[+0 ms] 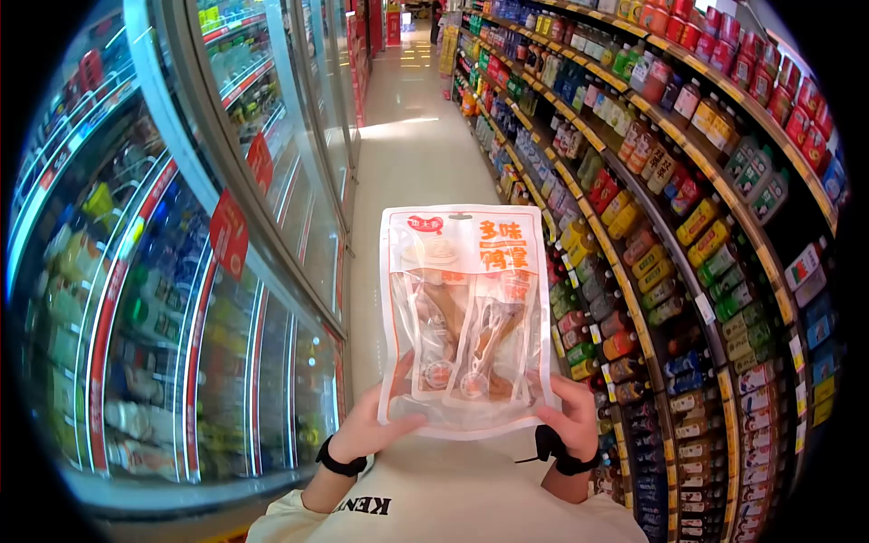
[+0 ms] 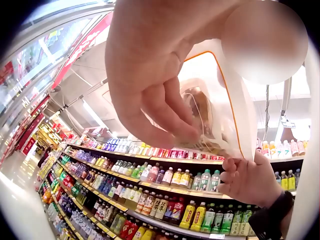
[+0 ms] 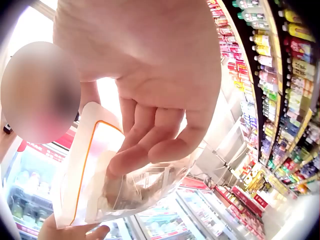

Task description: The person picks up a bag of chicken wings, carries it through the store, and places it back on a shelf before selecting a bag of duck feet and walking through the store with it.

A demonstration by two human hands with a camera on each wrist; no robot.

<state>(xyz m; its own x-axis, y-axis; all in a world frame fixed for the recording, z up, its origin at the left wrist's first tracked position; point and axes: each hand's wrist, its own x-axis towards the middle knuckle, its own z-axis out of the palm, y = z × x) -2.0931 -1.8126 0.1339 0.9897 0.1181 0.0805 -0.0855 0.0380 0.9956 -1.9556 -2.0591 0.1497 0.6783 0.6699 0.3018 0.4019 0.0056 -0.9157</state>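
Pouch (image 1: 466,312) held upright at chest height in mid-aisle, front face toward head cam. Clear window shows vacuum-packed brownish pieces inside; orange header w/ printed characters top right, red logo top left, hang slot at top edge.

Left hand (image 1: 367,427) at pouch's lower-left corner: thumb lies across the front, fingers curled behind, pinching the bottom edge. Left wrist cam confirms fingers (image 2: 165,115) pressed against the pouch (image 2: 215,105) back. Black wristband (image 1: 339,462) on that wrist.

Right hand (image 1: 572,418) at lower-right corner: thumb on front near the bottom seam, fingers behind. Right wrist cam shows fingers (image 3: 150,135) bent against the pouch (image 3: 100,170) back, pinching likewise. Black strap (image 1: 554,450) on that wrist. Both hands well apart, one per corner; pouch hangs clear of shelves and cooler.

Surroundings: glass-door cooler (image 1: 226,235) along left side, stocked w/ drinks, red tags on doors. Shelves (image 1: 688,208) along right side, packed w/ bottles in several tiers. Pale tiled floor (image 1: 407,136) runs ahead between them. Light shirt (image 1: 434,507) w/ dark lettering at bottom of head view.
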